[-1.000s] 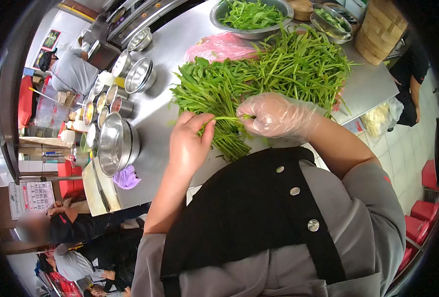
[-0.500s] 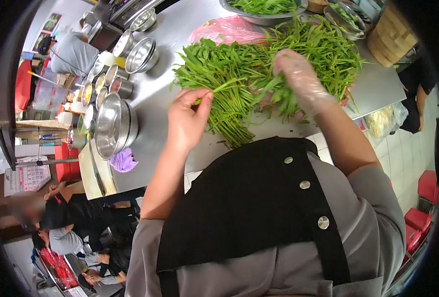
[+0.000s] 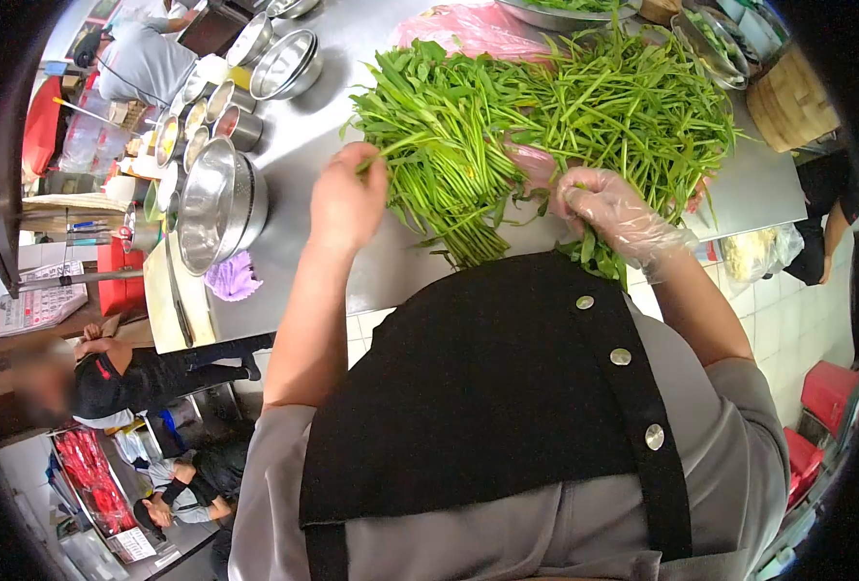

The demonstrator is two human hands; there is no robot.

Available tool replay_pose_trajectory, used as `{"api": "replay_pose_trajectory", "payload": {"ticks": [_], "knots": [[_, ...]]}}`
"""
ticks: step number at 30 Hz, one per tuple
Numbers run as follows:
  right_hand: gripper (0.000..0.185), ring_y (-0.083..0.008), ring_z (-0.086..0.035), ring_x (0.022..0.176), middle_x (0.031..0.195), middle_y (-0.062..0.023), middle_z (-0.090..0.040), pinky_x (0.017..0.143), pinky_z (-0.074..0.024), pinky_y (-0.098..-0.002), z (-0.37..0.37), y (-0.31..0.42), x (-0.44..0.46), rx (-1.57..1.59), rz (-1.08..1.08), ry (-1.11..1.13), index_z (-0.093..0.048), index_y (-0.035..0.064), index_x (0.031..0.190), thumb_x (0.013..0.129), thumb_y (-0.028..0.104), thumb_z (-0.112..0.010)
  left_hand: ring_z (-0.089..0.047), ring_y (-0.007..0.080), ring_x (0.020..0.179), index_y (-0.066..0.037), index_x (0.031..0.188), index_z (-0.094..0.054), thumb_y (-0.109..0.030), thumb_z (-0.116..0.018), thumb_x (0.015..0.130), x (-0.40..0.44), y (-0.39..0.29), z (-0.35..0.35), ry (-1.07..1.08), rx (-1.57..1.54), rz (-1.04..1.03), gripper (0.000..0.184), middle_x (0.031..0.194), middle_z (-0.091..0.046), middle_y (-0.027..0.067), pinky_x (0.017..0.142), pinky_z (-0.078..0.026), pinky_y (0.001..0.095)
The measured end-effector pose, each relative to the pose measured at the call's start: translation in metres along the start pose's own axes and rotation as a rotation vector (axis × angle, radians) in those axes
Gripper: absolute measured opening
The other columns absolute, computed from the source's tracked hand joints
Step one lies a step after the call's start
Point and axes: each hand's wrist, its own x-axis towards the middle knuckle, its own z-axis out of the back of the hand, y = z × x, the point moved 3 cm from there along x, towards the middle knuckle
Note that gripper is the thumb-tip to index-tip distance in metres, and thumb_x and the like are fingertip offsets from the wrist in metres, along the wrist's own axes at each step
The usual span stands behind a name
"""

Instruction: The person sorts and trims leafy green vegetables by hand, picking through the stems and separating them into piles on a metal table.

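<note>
A bundle of water spinach (image 3: 458,165) lies on the steel table, its cut stems pointing towards me. Beside it on the right spreads a looser heap of water spinach (image 3: 642,116). My bare left hand (image 3: 349,201) is at the left edge of the bundle, fingers pinched on a green stem (image 3: 364,166), mostly hidden by the fingers. In a clear plastic glove, my right hand (image 3: 618,215) is closed round a few leafy sprigs (image 3: 594,257) that hang down at the table's front edge, close to my apron.
Nested steel bowls (image 3: 218,208), small containers and a purple leaf (image 3: 233,278) line the left side. A knife (image 3: 178,295) rests on a cutting board (image 3: 161,324). Behind the greens are a pink plastic bag (image 3: 468,34) and a metal basin (image 3: 570,17). A bamboo steamer (image 3: 792,100) stands right. Other people are around.
My right hand has come down off the loose heap towards me with sprigs in its grip. My left hand has shifted slightly left and up. The camera view has tilted a little.
</note>
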Motion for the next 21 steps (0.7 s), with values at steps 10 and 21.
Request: {"api": "replay_pose_trajectory", "payload": {"ticks": [10,21], "knots": [[0.021,-0.0094,-0.049,0.077,0.083,0.0012,-0.054,0.073,-0.0427,-0.0261,-0.006,0.003,0.0,-0.133,-0.013,0.055,-0.058,0.0065,0.085,0.098,0.022,-0.054,-0.068,0.0351,0.083,-0.004,0.096,-0.075,-0.033,-0.076,0.085,-0.021,-0.047,-0.079,0.479,0.139,-0.32,0.03,0.085,-0.069,0.0186,0.076,-0.054,0.0452],[0.018,-0.0195,-0.062,0.098,0.1,-0.0114,-0.068,0.092,-0.0471,-0.0354,-0.021,0.015,0.011,-0.353,0.296,-0.078,-0.067,0.0044,0.094,0.093,0.021,-0.073,-0.051,0.0048,0.07,-0.005,0.099,-0.072,-0.023,-0.072,0.093,-0.003,-0.057,-0.034,0.589,-0.781,0.292,0.018,0.083,-0.067,-0.0033,0.064,-0.039,0.0209]]}}
